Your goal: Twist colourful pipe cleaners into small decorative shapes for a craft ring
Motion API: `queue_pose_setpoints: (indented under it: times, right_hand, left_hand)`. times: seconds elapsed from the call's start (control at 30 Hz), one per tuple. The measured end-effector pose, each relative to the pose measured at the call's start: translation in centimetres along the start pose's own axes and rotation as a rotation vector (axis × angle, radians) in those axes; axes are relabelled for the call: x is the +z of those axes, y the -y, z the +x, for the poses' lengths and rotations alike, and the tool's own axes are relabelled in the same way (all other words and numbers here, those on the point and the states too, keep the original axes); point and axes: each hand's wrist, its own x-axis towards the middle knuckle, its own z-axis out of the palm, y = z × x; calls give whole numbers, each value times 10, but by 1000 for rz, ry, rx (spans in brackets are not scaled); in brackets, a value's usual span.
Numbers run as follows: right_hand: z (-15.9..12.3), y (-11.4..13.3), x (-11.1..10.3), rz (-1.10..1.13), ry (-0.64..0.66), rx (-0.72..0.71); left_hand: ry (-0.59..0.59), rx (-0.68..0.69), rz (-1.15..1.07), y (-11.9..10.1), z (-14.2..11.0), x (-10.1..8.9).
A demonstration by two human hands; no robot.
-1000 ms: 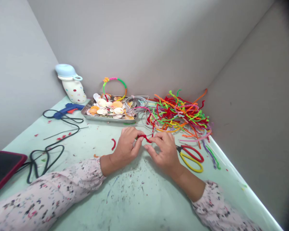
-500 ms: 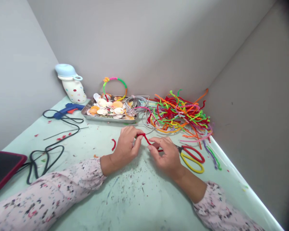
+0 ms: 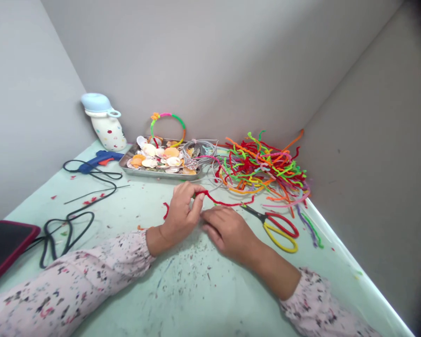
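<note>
- On the left, the looped black rubbery cable lies near the left forearm; a sweep of that sleeve could catch a loop and drag it, since it lies loose.
- Farther off, the multicoloured fuzzy ring stands upright over the shallow metal tray of seashells; a knock to the tray could probably topple it.
- In the middle, the red fuzzy craft stem could slip or unbend, because only its left end is pinched and the rest runs free to the right.
- The thin grey wire passes just beyond the stem and could snag it if pulled; whether the two touch, I cannot tell.
- At right, the scissors with black blades, one red and one yellow handle, point toward the stem's free end; a careless reach might nudge them or prick a finger.
- The left hand is closed in a pinch, thumb against bent fingers, gripping the red stem near its left end; the rest of the palm is hidden.
- The right hand is palm down, fingers bent and partly open, tips just beside the left hand. The stem runs past on its far side, apart from its fingers. Whether anything is tucked beneath them, I cannot tell.
</note>
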Motion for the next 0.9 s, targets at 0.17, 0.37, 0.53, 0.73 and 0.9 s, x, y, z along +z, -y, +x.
queue_pose_setpoints:
  times: [0.17,0.37,0.53,0.73,0.9]
  right_hand:
    - [0,-13,3,-29,-270,203]
    - [1,-10,-7,-9,-493,63]
    - [1,-8,-11,-49,-515,75]
    - [1,-10,-8,-12,-436,76]
    - [2,-11,-8,-2,-440,88]
  left_hand:
    - [17,21,-16,-1,-2,-2]
    - [106,96,-40,-6,-5,-4]
    - [168,142,-50,-7,-5,-2]
    - [203,178,-15,-5,-5,-1]
    - [222,170,-5,-5,-4,-2]
